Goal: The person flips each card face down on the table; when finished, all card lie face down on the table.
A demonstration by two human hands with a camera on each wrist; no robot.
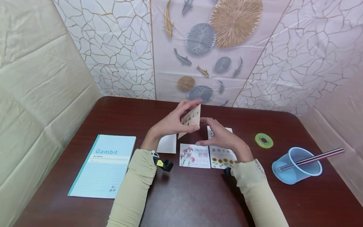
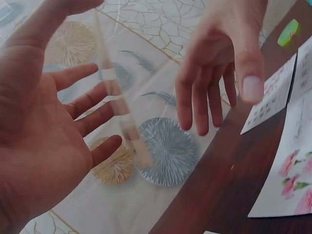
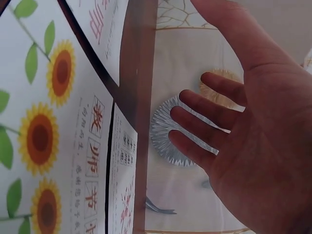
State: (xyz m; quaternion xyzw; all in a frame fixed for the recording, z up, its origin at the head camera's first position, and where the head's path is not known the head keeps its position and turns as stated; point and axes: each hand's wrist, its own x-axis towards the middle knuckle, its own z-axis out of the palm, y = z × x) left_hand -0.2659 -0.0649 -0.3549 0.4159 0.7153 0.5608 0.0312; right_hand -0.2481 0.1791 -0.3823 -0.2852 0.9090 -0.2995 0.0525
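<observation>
My left hand (image 1: 175,118) grips a beige greeting card (image 1: 191,118) with dark printed characters, tilted upright above the table. The left wrist view shows the card (image 2: 122,107) nearly edge-on and blurred, by the thumb and fingers. My right hand (image 1: 221,135) is close to the card's right side, fingers relaxed and apart, holding nothing. In the right wrist view its palm (image 3: 258,131) shows bare. Below the hands lie a pink-flower card (image 1: 194,156), a sunflower card (image 1: 223,161) and another white card (image 1: 210,132), partly hidden by the right hand.
A white card or paper (image 1: 168,145) lies under the left hand. A blue-and-white notebook (image 1: 105,164) is at the left. On the right are a green tape roll (image 1: 259,141) and a tipped blue cup (image 1: 289,173) with striped pens (image 1: 323,156). A patterned cloth (image 1: 198,72) hangs behind the table.
</observation>
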